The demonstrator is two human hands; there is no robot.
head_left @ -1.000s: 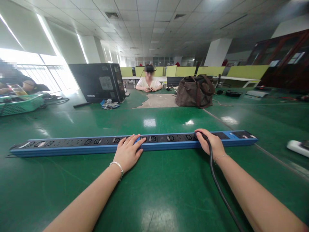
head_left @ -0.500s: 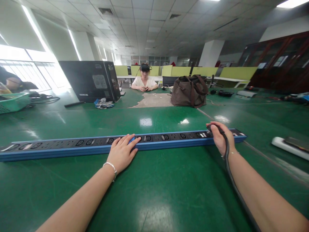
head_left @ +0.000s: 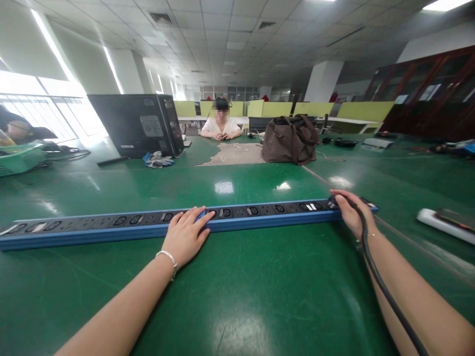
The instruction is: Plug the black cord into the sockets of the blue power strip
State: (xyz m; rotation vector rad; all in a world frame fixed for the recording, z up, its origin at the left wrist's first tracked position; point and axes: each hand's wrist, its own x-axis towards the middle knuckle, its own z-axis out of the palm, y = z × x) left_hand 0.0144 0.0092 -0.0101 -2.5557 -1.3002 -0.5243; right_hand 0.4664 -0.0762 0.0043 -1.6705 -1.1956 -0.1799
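A long blue power strip with a black socket face runs across the green table in front of me. My left hand lies over its middle, fingers stretched out across the top and holding nothing. Near the strip's right end, my right hand is closed on a black plug, which is at the socket face; whether it sits in a socket is hidden by my fingers. From the plug a thick black cable trails over my right wrist and forearm toward the lower right.
Beyond the strip stand a black computer case, a pair of gloves and a brown bag. A person sits across the table. At left is a green basket; a white bar-shaped object lies at right.
My right hand has moved right along the strip with the plug, from beside the white-marked sockets to nearer the end. The left hand stays in place on the strip.
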